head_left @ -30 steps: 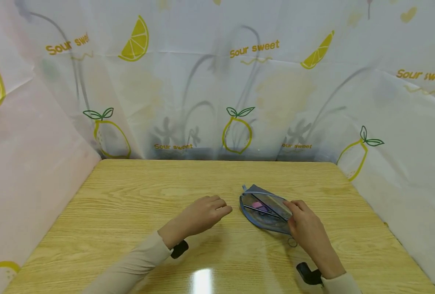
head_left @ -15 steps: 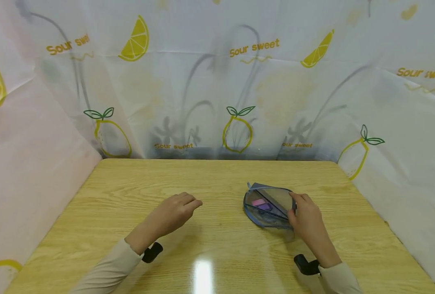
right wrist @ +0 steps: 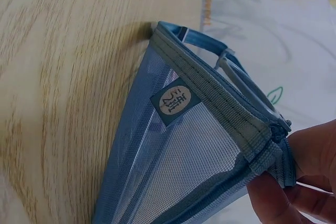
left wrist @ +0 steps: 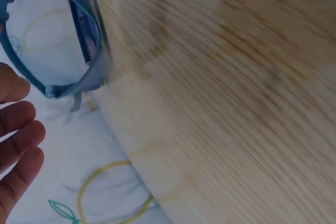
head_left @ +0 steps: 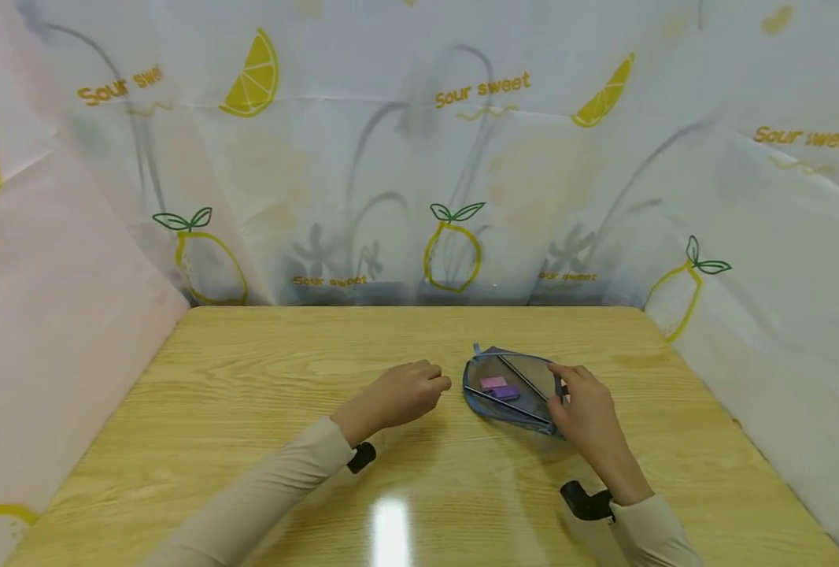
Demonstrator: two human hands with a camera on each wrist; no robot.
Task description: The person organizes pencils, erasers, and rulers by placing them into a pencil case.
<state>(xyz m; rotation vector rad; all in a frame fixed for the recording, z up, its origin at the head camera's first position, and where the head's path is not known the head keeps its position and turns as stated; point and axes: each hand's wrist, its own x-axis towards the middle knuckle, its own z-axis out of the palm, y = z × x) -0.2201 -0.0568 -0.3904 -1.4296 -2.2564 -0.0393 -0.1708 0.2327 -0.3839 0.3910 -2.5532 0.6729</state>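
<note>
A blue mesh pencil case [head_left: 515, 419] stands on the table with its zipped mouth spread wide. Inside lie a pink block [head_left: 493, 383], a purple block [head_left: 507, 392] and two dark, thin sticks [head_left: 522, 377], one along each side. My right hand [head_left: 585, 405] pinches the right end of the case, thumb and fingers at the zip corner, as the right wrist view shows. Left of the case hovers my left hand [head_left: 408, 390], fingers loosely bent and holding nothing. A fabric label [right wrist: 176, 102] is on the case's side.
The wooden table [head_left: 249, 378] reaches back to a white printed curtain [head_left: 363, 173] that also encloses both sides. Black wrist mounts [head_left: 585, 502] sit below the hands.
My left hand drew back leftward, then returned right toward the pencil case. The case's mouth has widened, showing the blocks more plainly. My right hand has kept its hold, shifting slightly.
</note>
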